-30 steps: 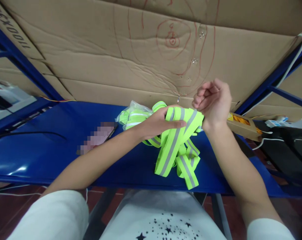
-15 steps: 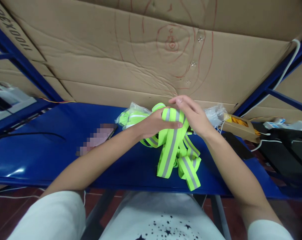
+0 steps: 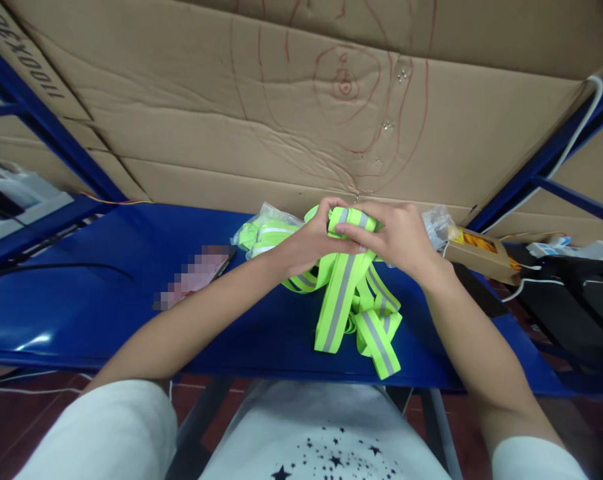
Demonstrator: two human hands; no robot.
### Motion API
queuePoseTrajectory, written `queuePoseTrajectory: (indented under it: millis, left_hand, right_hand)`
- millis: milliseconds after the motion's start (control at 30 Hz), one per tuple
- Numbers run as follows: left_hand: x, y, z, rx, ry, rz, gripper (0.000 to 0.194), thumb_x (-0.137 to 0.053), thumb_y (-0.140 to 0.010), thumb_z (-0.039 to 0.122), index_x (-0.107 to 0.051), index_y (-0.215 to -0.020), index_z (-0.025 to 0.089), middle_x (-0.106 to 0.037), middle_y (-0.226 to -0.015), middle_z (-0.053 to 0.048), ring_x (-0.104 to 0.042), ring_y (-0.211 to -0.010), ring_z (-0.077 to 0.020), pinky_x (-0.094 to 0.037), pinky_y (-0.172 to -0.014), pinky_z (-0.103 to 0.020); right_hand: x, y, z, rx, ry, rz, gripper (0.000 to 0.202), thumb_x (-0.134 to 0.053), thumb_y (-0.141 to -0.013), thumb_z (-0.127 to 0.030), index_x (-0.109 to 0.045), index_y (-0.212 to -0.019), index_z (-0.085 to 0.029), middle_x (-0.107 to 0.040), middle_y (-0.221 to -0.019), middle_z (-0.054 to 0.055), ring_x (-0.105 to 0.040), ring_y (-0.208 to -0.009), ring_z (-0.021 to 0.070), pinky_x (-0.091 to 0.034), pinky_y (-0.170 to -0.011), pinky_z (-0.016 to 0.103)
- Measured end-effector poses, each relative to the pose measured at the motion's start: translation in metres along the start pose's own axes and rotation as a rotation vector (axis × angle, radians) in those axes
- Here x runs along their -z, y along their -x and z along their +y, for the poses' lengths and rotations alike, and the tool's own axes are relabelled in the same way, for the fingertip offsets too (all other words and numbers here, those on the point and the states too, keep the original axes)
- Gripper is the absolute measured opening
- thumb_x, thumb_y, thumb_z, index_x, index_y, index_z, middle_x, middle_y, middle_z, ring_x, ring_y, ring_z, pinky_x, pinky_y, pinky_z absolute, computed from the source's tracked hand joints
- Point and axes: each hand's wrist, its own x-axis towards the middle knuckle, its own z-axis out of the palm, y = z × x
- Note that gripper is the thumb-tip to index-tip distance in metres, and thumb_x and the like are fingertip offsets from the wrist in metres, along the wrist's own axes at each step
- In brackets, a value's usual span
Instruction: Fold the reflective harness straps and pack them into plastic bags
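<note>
Hands meet over a bundle of neon-yellow reflective straps (image 3: 348, 293) near the middle of a blue table (image 3: 106, 293), toward its far edge. The left hand (image 3: 308, 240) is closed around the top of the bundle, fingers wrapped over the fold, while the right hand (image 3: 398, 237) grips the same fold from the other side, its fingers touching those of the left. Loose strap ends with grey stripes hang down and rest on the table toward its near edge. Just behind the left hand lies a clear plastic bag (image 3: 264, 233) holding more yellow straps. A phone (image 3: 196, 273) lies flat to the left of the bundle, and a small cardboard box (image 3: 481, 253) sits at the table's right edge. Large cardboard sheets (image 3: 281, 113) stand along the far edge.
</note>
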Motion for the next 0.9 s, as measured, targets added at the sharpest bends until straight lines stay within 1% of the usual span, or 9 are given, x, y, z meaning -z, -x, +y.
queuePoseTrajectory:
  millis: [67,200,367,500,600,700,767,833,900]
  left_hand:
    - [-0.005,0.002,-0.001,0.064,0.114,-0.035,0.071,-0.094,-0.063,0.022,-0.051,-0.119,0.025,-0.07,-0.101,0.001,-0.071,-0.095,-0.018,-0.055,-0.088,-0.034]
    - [-0.011,0.003,-0.006,0.162,0.116,-0.211,0.049,-0.091,-0.072,0.035,-0.068,-0.112,0.017,-0.077,-0.106,-0.011,-0.075,-0.098,-0.0264,-0.058,-0.092,-0.043]
    - [-0.007,0.004,-0.006,0.205,0.08,-0.259,0.044,-0.089,-0.076,0.038,-0.072,-0.111,0.017,-0.08,-0.099,-0.011,-0.077,-0.083,-0.0236,-0.061,-0.081,-0.04]
    - [-0.001,0.004,0.0,0.172,-0.029,-0.416,0.039,-0.088,-0.077,0.036,-0.073,-0.106,0.015,-0.08,-0.094,-0.01,-0.076,-0.086,-0.0217,-0.06,-0.082,-0.035]
    - [0.004,0.005,0.002,0.135,-0.117,-0.509,0.027,-0.086,-0.079,0.033,-0.074,-0.092,0.013,-0.079,-0.084,-0.008,-0.075,-0.081,-0.0191,-0.058,-0.082,-0.032]
    - [0.006,0.006,0.002,0.097,-0.196,-0.514,0.025,-0.082,-0.083,0.038,-0.075,-0.087,0.014,-0.077,-0.082,-0.007,-0.073,-0.078,-0.019,-0.058,-0.081,-0.033]
    - [0.004,0.007,0.002,0.039,-0.245,-0.465,0.028,-0.079,-0.085,0.043,-0.075,-0.088,0.016,-0.077,-0.082,-0.006,-0.072,-0.079,-0.02,-0.058,-0.081,-0.035]
    - [0.002,0.007,0.003,-0.014,-0.262,-0.434,0.029,-0.077,-0.086,0.046,-0.075,-0.088,0.017,-0.076,-0.082,-0.006,-0.072,-0.079,-0.0214,-0.058,-0.082,-0.037]
    - [0.001,0.007,0.005,-0.069,-0.251,-0.399,0.03,-0.077,-0.086,0.047,-0.075,-0.088,0.017,-0.076,-0.085,-0.007,-0.073,-0.084,-0.0231,-0.058,-0.085,-0.038]
  right_hand:
    - [0.001,-0.001,0.001,-0.022,0.0,0.122,0.044,-0.06,-0.095,-0.063,-0.079,-0.109,-0.026,-0.079,-0.088,0.006,-0.071,-0.078,0.0255,-0.047,-0.074,0.034]
    - [0.005,-0.002,-0.003,-0.087,-0.063,0.268,0.039,-0.067,-0.091,-0.06,-0.079,-0.103,-0.025,-0.077,-0.085,0.005,-0.069,-0.079,0.0251,-0.046,-0.074,0.033]
    - [0.007,-0.005,-0.003,-0.133,-0.347,0.093,0.038,-0.071,-0.089,-0.06,-0.076,-0.09,-0.022,-0.072,-0.077,0.001,-0.062,-0.069,0.0178,-0.043,-0.066,0.029]
    - [-0.001,-0.006,0.002,-0.305,-0.735,-0.082,0.048,-0.065,-0.088,-0.068,-0.073,-0.083,-0.02,-0.07,-0.074,0.0,-0.059,-0.064,0.0152,-0.043,-0.059,0.028]
    - [-0.007,-0.004,-0.001,-0.362,-0.769,-0.053,0.042,-0.067,-0.089,-0.064,-0.07,-0.095,-0.022,-0.069,-0.08,0.0,-0.06,-0.071,0.0155,-0.046,-0.062,0.027]
    - [-0.006,-0.002,-0.008,-0.235,-0.513,0.093,0.03,-0.066,-0.094,-0.051,-0.066,-0.108,-0.025,-0.068,-0.095,0.001,-0.061,-0.082,0.0171,-0.05,-0.075,0.032]
    - [0.0,-0.001,-0.012,-0.108,-0.359,0.141,0.022,-0.061,-0.099,-0.045,-0.067,-0.107,-0.026,-0.066,-0.106,0.005,-0.063,-0.092,0.0201,-0.051,-0.086,0.037]
    - [0.008,0.0,-0.014,-0.004,-0.295,0.105,0.023,-0.055,-0.102,-0.043,-0.071,-0.104,-0.026,-0.068,-0.109,0.007,-0.064,-0.101,0.0237,-0.051,-0.095,0.041]
    - [0.018,0.002,-0.018,0.08,-0.278,-0.017,0.028,-0.056,-0.101,-0.045,-0.071,-0.115,-0.026,-0.07,-0.117,0.009,-0.065,-0.113,0.0277,-0.05,-0.103,0.045]
